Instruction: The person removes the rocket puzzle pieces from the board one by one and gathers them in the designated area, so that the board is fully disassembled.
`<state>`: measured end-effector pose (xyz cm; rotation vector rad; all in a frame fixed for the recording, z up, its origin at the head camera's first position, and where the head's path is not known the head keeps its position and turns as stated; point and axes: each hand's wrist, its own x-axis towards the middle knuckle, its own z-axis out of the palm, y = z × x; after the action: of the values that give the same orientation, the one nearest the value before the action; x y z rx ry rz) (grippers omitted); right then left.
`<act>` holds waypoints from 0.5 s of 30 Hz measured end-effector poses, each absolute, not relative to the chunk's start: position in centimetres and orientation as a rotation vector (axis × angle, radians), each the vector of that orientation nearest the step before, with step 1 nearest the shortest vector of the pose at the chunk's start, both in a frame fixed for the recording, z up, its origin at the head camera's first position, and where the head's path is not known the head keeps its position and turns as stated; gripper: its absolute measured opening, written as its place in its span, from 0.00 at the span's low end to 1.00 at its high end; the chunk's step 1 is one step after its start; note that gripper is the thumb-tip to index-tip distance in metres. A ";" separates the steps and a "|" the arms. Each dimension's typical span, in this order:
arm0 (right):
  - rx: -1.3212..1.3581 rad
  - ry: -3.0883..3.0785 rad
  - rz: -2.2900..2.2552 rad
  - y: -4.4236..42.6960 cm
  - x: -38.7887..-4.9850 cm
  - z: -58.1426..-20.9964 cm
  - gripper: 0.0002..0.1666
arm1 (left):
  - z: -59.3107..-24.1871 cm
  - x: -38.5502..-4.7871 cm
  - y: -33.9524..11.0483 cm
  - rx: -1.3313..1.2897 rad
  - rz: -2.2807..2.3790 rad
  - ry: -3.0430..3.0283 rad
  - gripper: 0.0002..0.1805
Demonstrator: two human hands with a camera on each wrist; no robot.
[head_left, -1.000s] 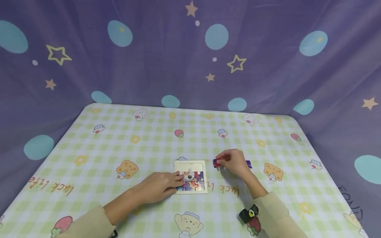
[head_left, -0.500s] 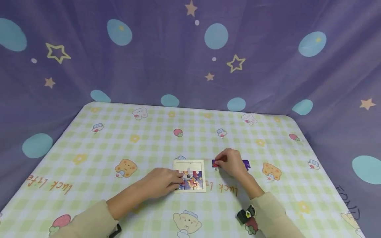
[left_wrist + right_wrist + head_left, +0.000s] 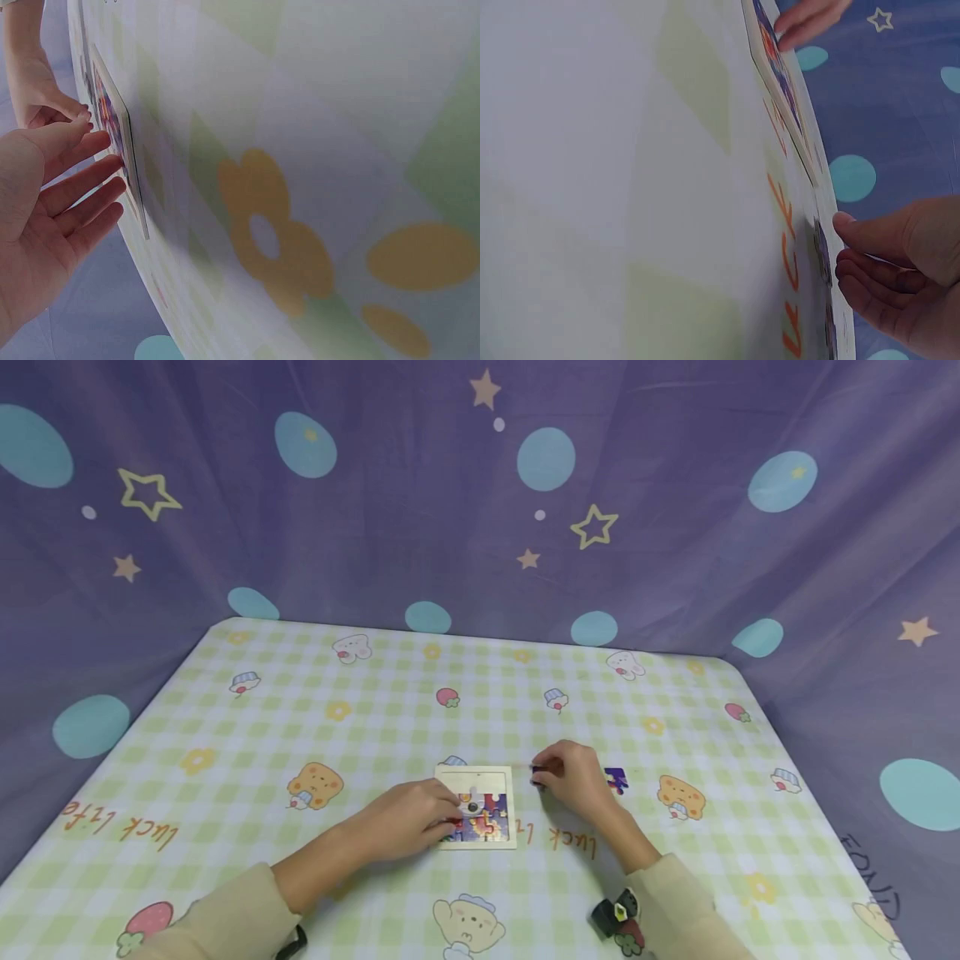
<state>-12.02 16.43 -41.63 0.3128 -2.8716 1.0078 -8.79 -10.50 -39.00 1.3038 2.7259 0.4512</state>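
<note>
Fingers of the left hand rest loose on the puzzle, lower middle: bottom filled, top bare. Right hand is near loose pieces; can't tell if gripping.

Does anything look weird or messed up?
Nothing looks spilled or broken. One odd thing: the orange lettering appears upside down in the head view. The puzzle tray just has bare space, with loose puzzle pieces near the right hand.

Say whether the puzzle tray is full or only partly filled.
Only partly filled: pieces cover the near side of the puzzle tray, but its far strip shows bare.
</note>
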 end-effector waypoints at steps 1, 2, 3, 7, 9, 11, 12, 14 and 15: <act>0.323 -2.869 1.017 16.3 -11.9 -41.6 0.07 | -39.0 -8.8 -10.5 1.303 0.454 2.727 0.10; 0.335 -2.871 1.026 16.1 -11.8 -41.7 0.07 | -39.0 -8.8 -10.4 1.305 0.456 2.730 0.10; 0.346 -2.875 1.038 15.9 -11.7 -41.7 0.07 | -39.0 -8.7 -10.4 1.305 0.459 2.731 0.10; 0.410 -2.888 1.092 15.1 -11.1 -41.4 0.08 | -39.2 -8.7 -10.2 1.312 0.455 2.744 0.11; 0.461 -2.892 1.105 14.7 -10.8 -41.3 0.08 | -39.3 -8.7 -10.2 1.319 0.447 2.752 0.11; 0.515 -2.899 1.096 14.3 -10.6 -41.1 0.08 | -39.4 -8.7 -10.1 1.324 0.432 2.762 0.11; 0.541 -2.906 1.097 14.2 -10.5 -41.0 0.08 | -39.4 -8.7 -10.1 1.327 0.427 2.764 0.11; 0.588 -2.920 1.093 13.8 -10.2 -40.9 0.07 | -39.5 -8.7 -10.0 1.336 0.418 2.771 0.11; 0.614 -2.929 1.083 13.7 -10.1 -40.9 0.07 | -39.6 -8.7 -10.0 1.339 0.415 2.774 0.11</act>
<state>-10.15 13.67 -40.88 0.6139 -2.9290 1.0831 -8.71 -10.02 -39.60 1.3389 2.7742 0.4150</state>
